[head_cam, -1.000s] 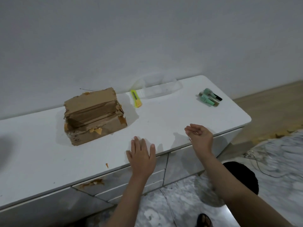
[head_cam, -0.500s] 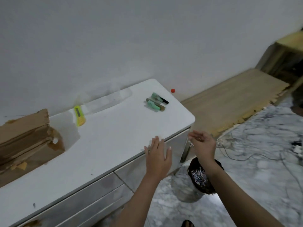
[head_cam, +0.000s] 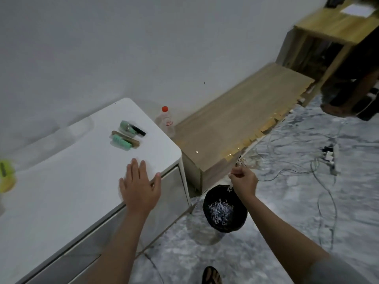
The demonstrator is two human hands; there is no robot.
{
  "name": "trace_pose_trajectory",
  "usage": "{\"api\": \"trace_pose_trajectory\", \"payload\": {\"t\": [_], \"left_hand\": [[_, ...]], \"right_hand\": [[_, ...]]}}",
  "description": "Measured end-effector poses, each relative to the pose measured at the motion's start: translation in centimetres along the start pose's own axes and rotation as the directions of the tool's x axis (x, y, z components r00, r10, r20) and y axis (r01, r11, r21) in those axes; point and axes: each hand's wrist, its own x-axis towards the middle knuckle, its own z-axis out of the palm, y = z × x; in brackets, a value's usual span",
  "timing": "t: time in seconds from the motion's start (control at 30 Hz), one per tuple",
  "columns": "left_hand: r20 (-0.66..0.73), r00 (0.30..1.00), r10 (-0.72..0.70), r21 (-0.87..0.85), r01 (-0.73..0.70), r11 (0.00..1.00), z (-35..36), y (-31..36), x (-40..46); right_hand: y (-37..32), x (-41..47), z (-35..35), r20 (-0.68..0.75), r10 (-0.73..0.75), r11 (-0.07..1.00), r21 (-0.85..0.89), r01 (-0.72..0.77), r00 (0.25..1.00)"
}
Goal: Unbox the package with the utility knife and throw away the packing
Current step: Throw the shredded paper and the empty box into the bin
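Note:
The black bin (head_cam: 210,194) stands on the marble floor beside the white cabinet (head_cam: 61,191), with shredded white paper (head_cam: 220,210) inside. My right hand (head_cam: 244,181) hovers over the bin's far rim, its fingers curled around small packing scraps; a white shred (head_cam: 229,188) shows just below it. My left hand (head_cam: 139,187) rests flat on the cabinet top near its right corner. The yellow-green utility knife (head_cam: 5,175) lies blurred at the left edge of view. The cardboard box is out of view.
Green tubes and a small brush (head_cam: 125,138) lie on the cabinet's far right, beside clear plastic wrap (head_cam: 61,136). A red-capped bottle (head_cam: 167,121) stands behind the corner. A low wooden bench (head_cam: 235,128), loose cables (head_cam: 297,167) and a power strip (head_cam: 330,158) lie to the right.
The view has swung right, taking the box out of sight. My right hand moved from the cabinet edge to over the bin and curled. My left hand slid to the cabinet's right corner.

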Motion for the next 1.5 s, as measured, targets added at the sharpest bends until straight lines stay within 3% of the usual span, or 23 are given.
{"api": "trace_pose_trajectory", "payload": {"t": [0.27, 0.4, 0.57, 0.63, 0.73, 0.8, 0.97, 1.17, 1.37, 1.5], "left_hand": [[-0.074, 0.997, -0.010, 0.018, 0.011, 1.000, 0.8, 0.2, 0.1], [-0.078, 0.997, -0.013, 0.011, 0.014, 1.000, 1.1, 0.1, 0.2], [0.002, 0.998, -0.056, -0.142, 0.056, 0.988, 0.3, 0.3, 0.2], [0.071, 0.991, -0.116, -0.328, 0.133, 0.935, -0.4, 0.1, 0.6], [0.161, 0.959, -0.232, -0.682, 0.278, 0.676, -2.6, -0.6, 0.6], [0.107, 0.959, -0.262, -0.714, 0.258, 0.651, -4.4, -2.2, 0.2], [-0.080, 0.941, -0.330, -0.695, 0.185, 0.695, -9.2, -10.8, -0.3], [-0.357, 0.850, -0.388, -0.574, 0.128, 0.809, -16.5, -25.7, -0.9], [-0.507, 0.618, -0.601, -0.500, 0.357, 0.789, -22.5, -39.8, -2.5], [-0.343, 0.567, -0.749, -0.520, 0.549, 0.654, -24.3, -47.2, -4.0]], "right_hand": [[2.3, 2.3, -0.4, 0.082, 0.060, 0.994, -0.099, -0.052, 0.995], [1.4, 2.0, -0.4, 0.118, 0.060, 0.997, -0.061, -0.053, 0.991], [-2.7, 0.0, 1.4, 0.196, -0.022, 0.999, 0.051, 0.012, 0.980], [-5.4, -1.4, 2.9, 0.228, -0.118, 0.990, 0.101, 0.097, 0.966], [-9.9, -4.0, 6.0, 0.221, -0.303, 0.950, 0.146, 0.276, 0.927], [-12.7, -6.3, 8.5, 0.265, -0.404, 0.912, 0.196, 0.361, 0.876], [-18.8, -13.3, 16.8, 0.368, -0.553, 0.833, 0.237, 0.500, 0.748], [-24.4, -24.2, 28.5, 0.474, -0.572, 0.820, 0.344, 0.457, 0.670], [-29.6, -34.7, 39.5, 0.599, -0.575, 0.818, 0.393, 0.420, 0.558], [-31.6, -38.8, 44.9, 0.751, -0.427, 0.894, 0.268, 0.358, 0.504]]}}
